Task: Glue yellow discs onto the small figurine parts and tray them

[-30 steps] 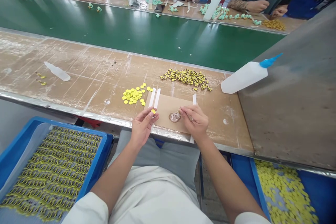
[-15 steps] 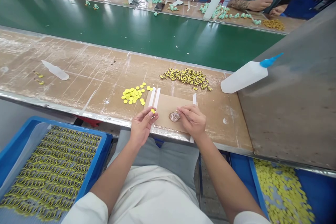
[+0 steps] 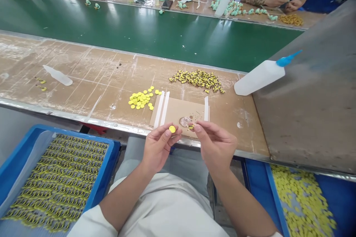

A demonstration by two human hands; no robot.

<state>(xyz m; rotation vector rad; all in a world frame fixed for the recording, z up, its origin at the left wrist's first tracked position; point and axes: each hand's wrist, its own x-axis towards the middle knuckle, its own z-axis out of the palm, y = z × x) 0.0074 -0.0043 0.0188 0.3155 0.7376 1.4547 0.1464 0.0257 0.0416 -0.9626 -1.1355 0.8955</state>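
Note:
Between the thumb and fingers of my left hand [image 3: 158,144] is a yellow disc [image 3: 172,129], its flat face showing. My right hand [image 3: 217,144] pinches a small yellow and dark piece [image 3: 191,126] a short way to the right of the disc; the two do not touch. Both hands are over the front edge of a cardboard sheet [image 3: 178,109] with white tape strips. A whitish ring-shaped smear [image 3: 185,121] lies on the sheet just beyond my fingers. Loose yellow discs [image 3: 139,99] lie left of the sheet, and a pile of small yellow and dark pieces [image 3: 198,79] lies behind it.
A white bottle with a blue nozzle [image 3: 260,77] leans against the metal panel [image 3: 308,100] at right. Blue trays of yellow parts stand low at left [image 3: 112,155] and right [image 3: 278,203]. Beyond the green belt [image 3: 139,27], other people work at a far table.
My right hand has lifted off the smear and come nearer to me, with the small piece now visible. My left hand has moved right and slightly nearer, bringing the disc close to that piece.

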